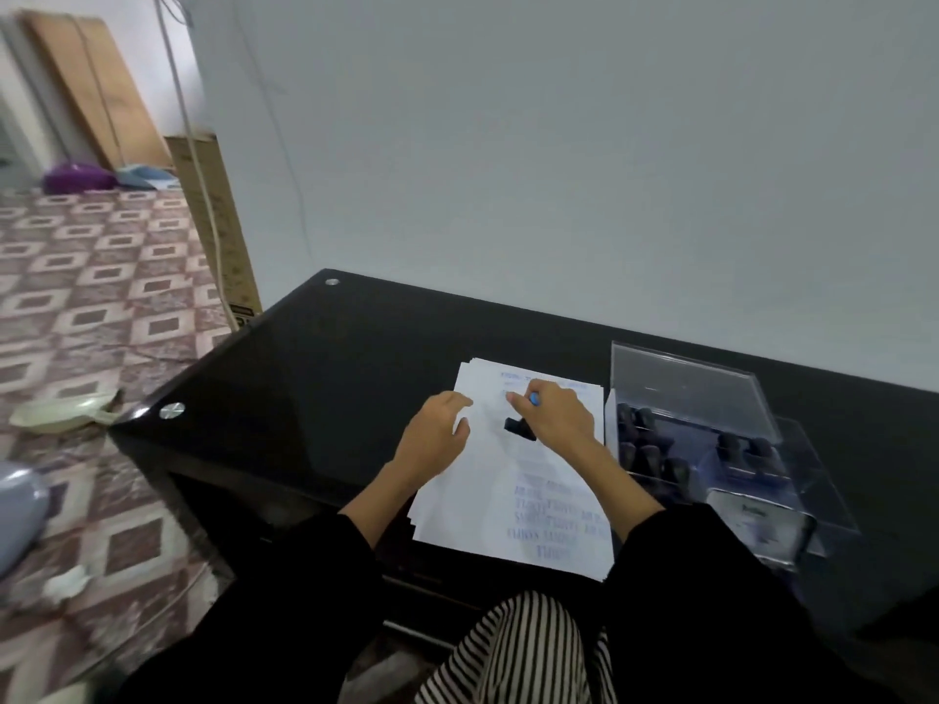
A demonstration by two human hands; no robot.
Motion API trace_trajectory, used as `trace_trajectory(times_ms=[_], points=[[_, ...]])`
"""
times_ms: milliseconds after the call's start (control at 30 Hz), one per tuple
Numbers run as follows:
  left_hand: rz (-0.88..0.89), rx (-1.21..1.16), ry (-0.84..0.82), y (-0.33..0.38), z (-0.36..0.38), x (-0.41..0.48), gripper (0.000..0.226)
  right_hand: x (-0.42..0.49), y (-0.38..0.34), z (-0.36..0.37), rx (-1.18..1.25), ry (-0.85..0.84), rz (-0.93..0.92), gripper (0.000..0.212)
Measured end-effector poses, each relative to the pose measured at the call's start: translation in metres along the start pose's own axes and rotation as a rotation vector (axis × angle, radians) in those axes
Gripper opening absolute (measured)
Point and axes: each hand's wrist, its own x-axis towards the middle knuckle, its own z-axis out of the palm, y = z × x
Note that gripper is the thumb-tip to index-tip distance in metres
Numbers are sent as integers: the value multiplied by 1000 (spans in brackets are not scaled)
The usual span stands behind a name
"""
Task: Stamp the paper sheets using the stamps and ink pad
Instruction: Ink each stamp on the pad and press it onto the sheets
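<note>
Worktop: A black glass worktop [315,378] is shown against a pale wall, with a patterned tiled floor [101,307] at its 9 o'clock side.
Paper sheets: A stack of white paper sheets [528,500] is laid at the near middle of the worktop, and faint blue print is seen at its far and near ends.
Left hand: The left hand [434,429] is rested on the stack's 9 o'clock edge, its fingers loosely bent and slightly apart, with nothing held.
Right hand: The right hand [559,419] is placed over the far half of the top sheet, its fingers clamped on a stamp [519,428].
Stamp: The black base is held low over the top sheet; contact cannot be told through the blur.
Clear box: A clear box [696,398] is set just beside the stack at 3 o'clock with its lid raised, and dark spare stamps [655,454] are stood inside.
Flat case: A pale flat case [757,520] is seen at 4 o'clock of the stack, too blurred to identify.
</note>
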Motion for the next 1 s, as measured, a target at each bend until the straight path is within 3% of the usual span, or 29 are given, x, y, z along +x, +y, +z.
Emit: trace_trajectory(times_ms=[333, 767, 1000], points=[[-53, 270, -212, -13, 36, 7, 50, 21, 9, 37, -113, -4, -18, 34], [-35, 324, -225, -16, 42, 3, 51, 21, 7, 47, -217, 2, -87, 31], [-33, 337, -216, -17, 44, 3, 51, 18, 3, 57, -268, 88, -59, 25]])
